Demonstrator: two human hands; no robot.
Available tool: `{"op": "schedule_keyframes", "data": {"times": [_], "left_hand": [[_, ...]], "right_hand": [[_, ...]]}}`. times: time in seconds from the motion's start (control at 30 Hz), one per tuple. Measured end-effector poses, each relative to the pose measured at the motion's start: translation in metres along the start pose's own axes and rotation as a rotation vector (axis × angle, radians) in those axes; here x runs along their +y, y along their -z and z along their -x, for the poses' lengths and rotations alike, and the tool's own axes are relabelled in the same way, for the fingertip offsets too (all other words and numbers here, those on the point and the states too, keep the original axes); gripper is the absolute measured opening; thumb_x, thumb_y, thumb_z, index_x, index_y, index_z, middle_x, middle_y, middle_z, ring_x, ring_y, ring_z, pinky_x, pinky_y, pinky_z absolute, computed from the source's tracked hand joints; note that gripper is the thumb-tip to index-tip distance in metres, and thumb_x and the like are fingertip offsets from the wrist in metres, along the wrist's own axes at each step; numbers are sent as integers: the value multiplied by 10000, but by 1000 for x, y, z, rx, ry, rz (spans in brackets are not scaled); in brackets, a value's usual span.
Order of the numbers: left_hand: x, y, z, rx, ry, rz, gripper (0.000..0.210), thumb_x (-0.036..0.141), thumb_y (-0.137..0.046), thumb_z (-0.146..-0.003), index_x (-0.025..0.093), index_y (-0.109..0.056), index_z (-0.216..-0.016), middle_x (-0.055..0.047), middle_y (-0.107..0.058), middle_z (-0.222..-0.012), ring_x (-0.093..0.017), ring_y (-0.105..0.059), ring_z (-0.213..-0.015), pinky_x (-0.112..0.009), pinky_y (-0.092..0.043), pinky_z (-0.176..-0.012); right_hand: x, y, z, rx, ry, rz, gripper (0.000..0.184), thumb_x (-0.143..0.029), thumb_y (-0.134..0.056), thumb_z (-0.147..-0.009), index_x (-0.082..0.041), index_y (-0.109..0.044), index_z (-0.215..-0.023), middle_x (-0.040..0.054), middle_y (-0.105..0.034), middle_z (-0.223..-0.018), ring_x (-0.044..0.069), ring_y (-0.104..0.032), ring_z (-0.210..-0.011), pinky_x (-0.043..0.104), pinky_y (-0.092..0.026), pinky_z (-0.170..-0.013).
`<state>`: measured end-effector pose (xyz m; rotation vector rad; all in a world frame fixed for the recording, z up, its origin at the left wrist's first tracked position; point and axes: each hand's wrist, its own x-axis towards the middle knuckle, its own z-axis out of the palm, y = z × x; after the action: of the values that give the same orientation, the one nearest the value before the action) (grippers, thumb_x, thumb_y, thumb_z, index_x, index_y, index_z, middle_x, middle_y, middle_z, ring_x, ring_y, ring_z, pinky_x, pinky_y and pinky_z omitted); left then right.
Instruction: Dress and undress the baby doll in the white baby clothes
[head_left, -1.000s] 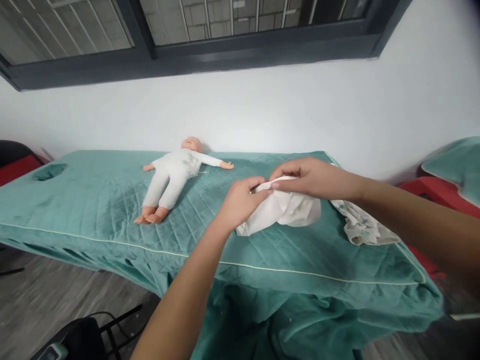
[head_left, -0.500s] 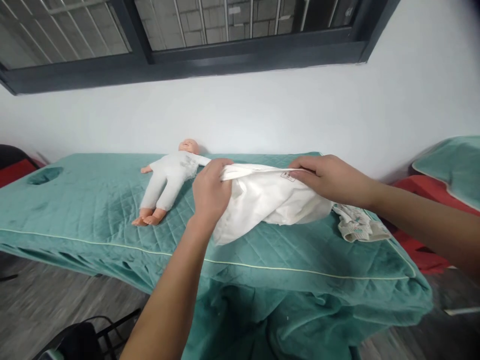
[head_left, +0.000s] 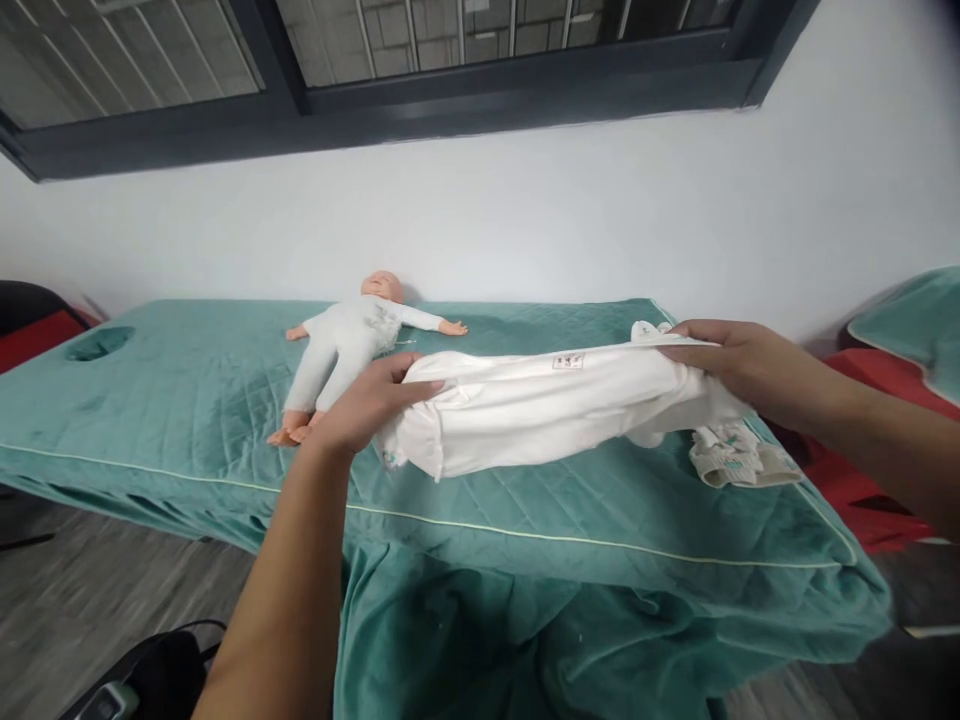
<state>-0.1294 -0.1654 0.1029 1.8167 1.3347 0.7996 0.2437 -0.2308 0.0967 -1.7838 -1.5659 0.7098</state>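
Note:
A white baby garment (head_left: 525,415) with a small printed label is stretched out sideways over the bed; its exact kind I cannot make out. Its left end is pinched in my left hand (head_left: 379,400), thumb on top. At the other end, my right hand (head_left: 739,365) grips the cloth between thumb and fingers. Beyond my left hand, a baby doll (head_left: 349,340) in a pale body suit lies on its back, arms spread, head toward the wall. Close below my right hand lies a crumpled white cloth piece with green print (head_left: 739,455).
The bed (head_left: 187,400) has a green quilted cover with a face hole (head_left: 101,343) at the left. Behind it is a white wall with a dark-framed window (head_left: 525,95). Red and green cloth (head_left: 892,400) sits at the right, and a black object (head_left: 157,680) at the lower left.
My hands have moved apart, the left one leftward and the right one rightward. The garment, bunched and hanging before, is now stretched lengthwise between them. The doll's outstretched hand has come into sight.

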Motion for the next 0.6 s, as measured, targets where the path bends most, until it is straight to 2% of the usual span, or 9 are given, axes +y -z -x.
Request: {"op": "schedule_keyframes", "data": {"times": [0.07,0.1,0.2,0.27,0.33,0.37,0.4,0.5,0.6], "left_hand": [[2,1,0,-96,30,37,286,417,-685,-711,179,-701,-868,-44,-698,-796,-209,-613,-725,-276,-480,-607],[2,0,-2,-101,30,20,274,420,-670,-727,182,-691,-860,-44,-695,-798,-209,-613,-733,-279,-482,-614],[-1,-17,-17,11,49,-199,221,383,-597,-793,185,-653,-872,-46,-689,-858,-213,-615,-797,-302,-496,-683],[-8,-37,-29,125,103,-426,192,318,-558,-830,176,-638,-931,-81,-687,-961,-249,-619,-906,-353,-503,-776],[-16,-64,-37,239,104,-611,204,223,-503,-861,167,-629,-1011,-138,-659,-1105,-301,-585,-1075,-426,-479,-894],[-21,-79,-39,284,58,-663,232,175,-480,-864,169,-626,-1044,-156,-635,-1171,-314,-551,-1152,-448,-456,-949],[-27,-94,-40,296,-7,-687,263,138,-468,-862,176,-623,-1071,-162,-613,-1221,-315,-520,-1207,-456,-435,-991],[-45,-137,-40,152,-172,-664,324,111,-439,-877,187,-607,-1143,-143,-596,-1252,-271,-517,-1217,-418,-413,-1050],[-65,-167,-48,9,-208,-653,324,155,-404,-917,148,-577,-1192,-140,-588,-1269,-242,-531,-1199,-383,-412,-1054]], "right_hand": [[13,4,-8,-26,-66,-8,424,-557,-547,-874,-168,-661,-1001,108,-692,-863,162,-586,-618,301,-402,-581],[22,5,-16,-42,-61,64,412,-548,-552,-876,-166,-667,-975,108,-689,-874,164,-589,-657,304,-400,-616],[51,-2,-48,-77,89,403,386,-516,-521,-907,-163,-676,-916,111,-687,-950,197,-595,-837,314,-387,-760],[66,-19,-66,-92,121,542,375,-476,-475,-937,-159,-666,-996,122,-676,-1034,228,-584,-921,330,-387,-816],[73,-50,-75,-6,112,622,333,-384,-479,-935,-137,-640,-1088,143,-659,-1089,257,-574,-967,349,-399,-844],[73,-69,-75,68,134,640,322,-330,-494,-922,-121,-622,-1131,162,-643,-1131,270,-563,-1013,358,-400,-877],[72,-90,-73,88,158,640,328,-289,-508,-908,-117,-602,-1172,173,-621,-1185,275,-546,-1068,358,-394,-914],[63,-150,-61,54,180,609,352,-194,-446,-909,-113,-563,-1231,176,-595,-1243,270,-526,-1141,356,-379,-981],[55,-187,-57,9,96,593,354,-159,-395,-904,-72,-558,-1206,200,-606,-1212,284,-530,-1160,364,-378,-1004]]}}
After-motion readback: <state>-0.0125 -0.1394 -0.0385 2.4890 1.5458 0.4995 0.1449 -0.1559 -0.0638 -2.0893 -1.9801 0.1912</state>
